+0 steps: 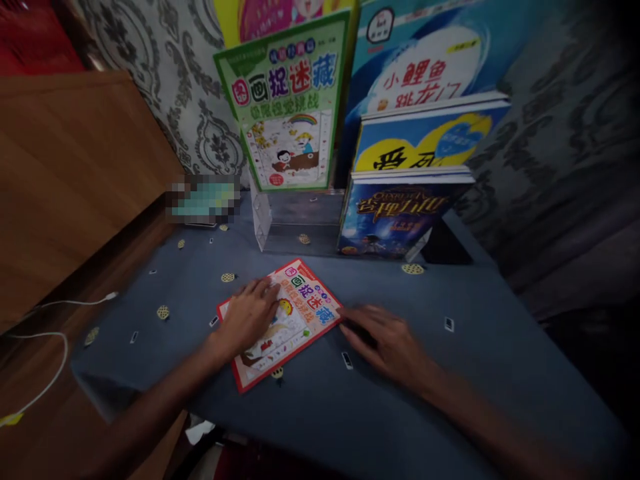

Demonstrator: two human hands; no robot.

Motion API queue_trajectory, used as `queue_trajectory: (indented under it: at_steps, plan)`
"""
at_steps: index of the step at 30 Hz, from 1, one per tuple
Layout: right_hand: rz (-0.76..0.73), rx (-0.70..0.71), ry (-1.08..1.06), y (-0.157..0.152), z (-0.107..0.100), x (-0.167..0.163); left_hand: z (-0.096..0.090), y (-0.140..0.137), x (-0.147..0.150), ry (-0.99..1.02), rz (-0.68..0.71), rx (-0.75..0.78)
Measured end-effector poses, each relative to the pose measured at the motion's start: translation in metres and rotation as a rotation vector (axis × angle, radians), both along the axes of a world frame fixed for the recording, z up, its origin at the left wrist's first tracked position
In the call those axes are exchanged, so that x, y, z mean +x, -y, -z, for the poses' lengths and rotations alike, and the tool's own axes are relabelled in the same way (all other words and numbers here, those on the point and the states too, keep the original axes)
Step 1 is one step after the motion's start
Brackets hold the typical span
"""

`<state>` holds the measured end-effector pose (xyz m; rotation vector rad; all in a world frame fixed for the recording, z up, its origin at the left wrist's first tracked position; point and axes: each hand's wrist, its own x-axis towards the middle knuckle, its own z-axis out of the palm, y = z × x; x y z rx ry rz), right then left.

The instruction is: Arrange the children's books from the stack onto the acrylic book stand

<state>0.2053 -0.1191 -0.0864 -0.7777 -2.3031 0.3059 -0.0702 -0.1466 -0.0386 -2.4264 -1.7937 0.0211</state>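
Note:
A thin red-bordered picture book [300, 327] lies flat and at an angle on the cloth-covered table, its cover facing up. Across the left part of its cover rests my left hand [250, 310], fingers laid out flat and partly hiding the picture. My right hand [383, 337] is at the book's right corner, with its fingertips and thumb closed together on that corner. Behind my hands, a green-bordered picture book [290, 107] of similar design stands upright in a clear plastic stand [300, 220].
More books stand at the right of the rack, including a dark blue book [390, 213], a yellow-and-blue book [430, 137] and a large teal book [425, 47]. A blurred-out flat item [205, 200] lies at the back left. A white cable [65, 360] hangs left of the blue-grey tablecloth [410, 413].

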Motion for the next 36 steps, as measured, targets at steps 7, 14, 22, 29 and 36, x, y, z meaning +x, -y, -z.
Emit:
queue_trajectory:
  at_steps: [7, 14, 22, 29, 36]
  plan:
    - [-0.001, 0.008, 0.036, -0.014, 0.004, -0.007, -0.006, 0.008, -0.002, -0.033, -0.14, -0.076]
    - [0.063, -0.022, 0.119, -0.043, 0.008, -0.01, -0.008, 0.009, 0.006, 0.026, -0.14, -0.117]
    - [0.151, -0.045, 0.184, -0.068, 0.016, -0.008, 0.001, 0.004, 0.014, 0.022, 0.005, -0.013]
    - [0.152, -0.12, 0.246, -0.043, 0.011, -0.011, 0.012, 0.028, 0.021, 0.18, 0.495, -0.07]
    - [-0.038, -0.198, 0.193, 0.006, 0.006, -0.006, 0.025, 0.041, 0.023, 0.202, 0.667, 0.077]
